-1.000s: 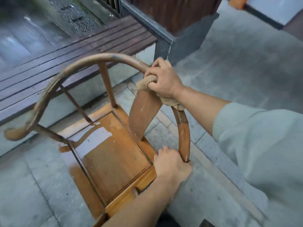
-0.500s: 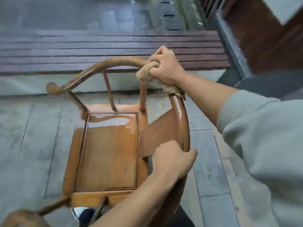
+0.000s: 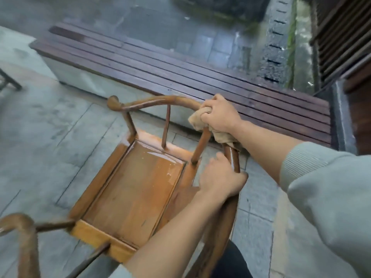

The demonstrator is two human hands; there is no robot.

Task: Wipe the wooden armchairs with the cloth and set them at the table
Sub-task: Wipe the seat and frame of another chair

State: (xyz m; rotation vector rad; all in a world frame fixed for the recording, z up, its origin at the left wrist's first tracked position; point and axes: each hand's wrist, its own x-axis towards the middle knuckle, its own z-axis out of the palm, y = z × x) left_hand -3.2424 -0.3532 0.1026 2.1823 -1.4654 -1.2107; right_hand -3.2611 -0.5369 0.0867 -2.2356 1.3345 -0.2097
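On the stone paving beside the slatted bench, the armchair stands directly below and ahead of us, its seat wet and glossy. Our right hand is clenched around the cloth, pressing it onto the curved top rail near the back of the bend. Our left hand grips the same rail lower and nearer to us. The rail's unwiped run curves away leftward from the cloth, so the right hand leads. Compared with half a second ago, the chair sits rotated in view; both grips are unchanged.
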